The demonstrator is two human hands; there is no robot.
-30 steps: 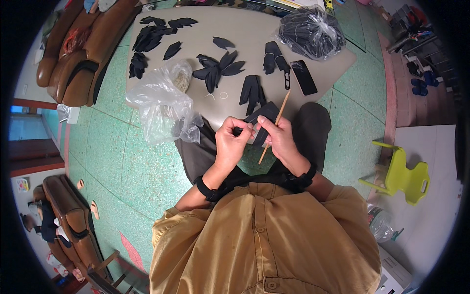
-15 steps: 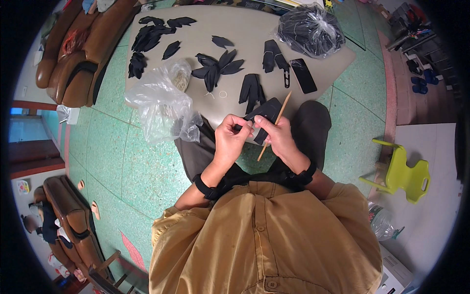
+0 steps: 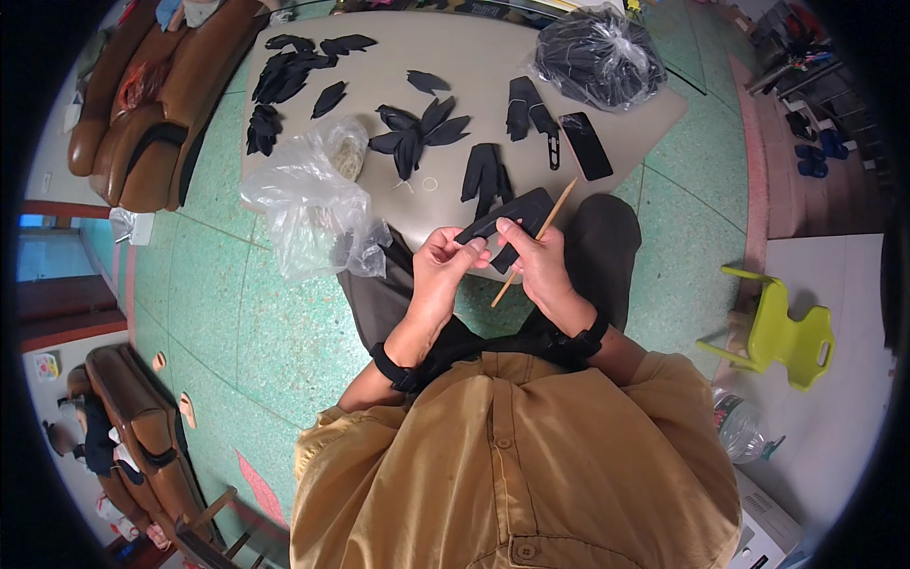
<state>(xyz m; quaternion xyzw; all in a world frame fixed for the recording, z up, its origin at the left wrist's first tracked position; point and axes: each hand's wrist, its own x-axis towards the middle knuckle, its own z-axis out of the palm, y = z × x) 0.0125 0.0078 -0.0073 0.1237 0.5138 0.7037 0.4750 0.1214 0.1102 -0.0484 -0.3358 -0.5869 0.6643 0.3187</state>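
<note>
Both hands, left hand (image 3: 444,266) and right hand (image 3: 536,261), have fingers clamped on one black fabric piece (image 3: 512,216) over the lap; the right also grips one wooden stick (image 3: 534,243). Two plastic bags sit on the worktop (image 3: 474,66).

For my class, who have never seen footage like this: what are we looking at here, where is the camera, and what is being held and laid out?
There is no machine: a person works with two bare hands. The one picture comes from a wide fisheye camera worn on the head, looking down, so straight edges bend near the rim and the forearms enter from below. The left hand and right hand together hold a flat black piece; the right hand also holds a thin wooden stick. Ahead lies a beige board bearing many black leaf-shaped pieces, a crumpled clear plastic bag, a bag of dark material and a flat black rectangle. A yellow chair stands on the floor at the right.
</note>
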